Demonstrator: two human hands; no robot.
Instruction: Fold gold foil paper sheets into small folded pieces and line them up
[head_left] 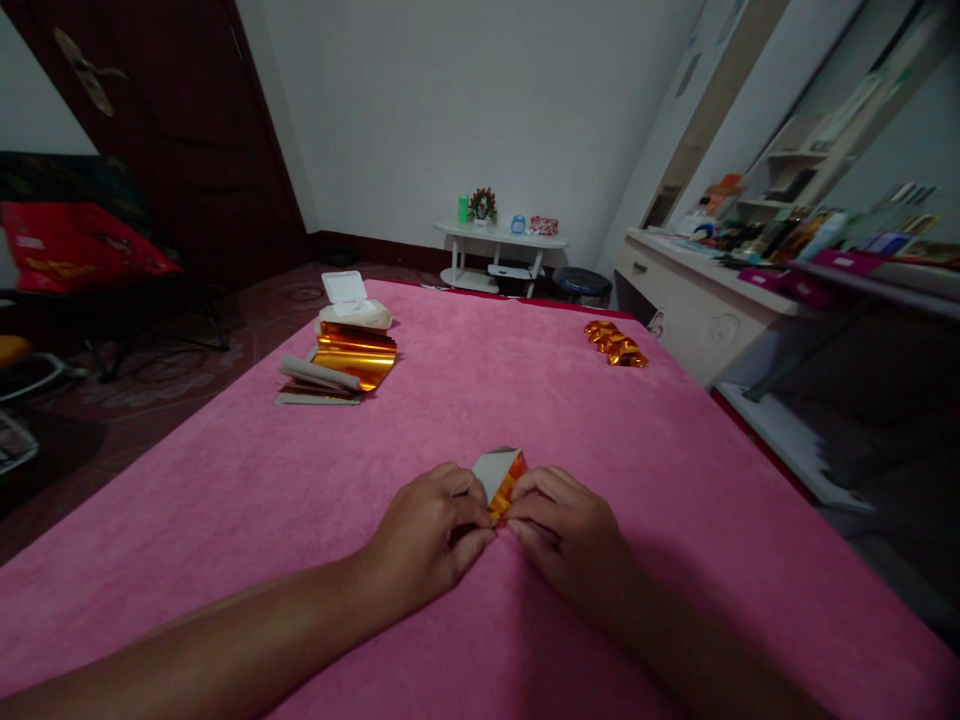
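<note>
A small folded sheet [498,476], grey on one face and shiny orange-gold on the other, lies on the pink cloth [480,400] between both hands. My left hand [431,528] pinches its lower left edge with thumb and fingers. At the lower right edge, my right hand [568,528] holds the gold part with closed fingers. The fingertips nearly meet at the sheet's bottom corner, and they hide part of it.
Gold and grey sheets [352,358] are stacked at the back left, beside an open white box [345,288]. Several folded gold pieces [616,344] lie at the back right. Beyond the cloth stand a low white table [501,236] and a dresser [697,290].
</note>
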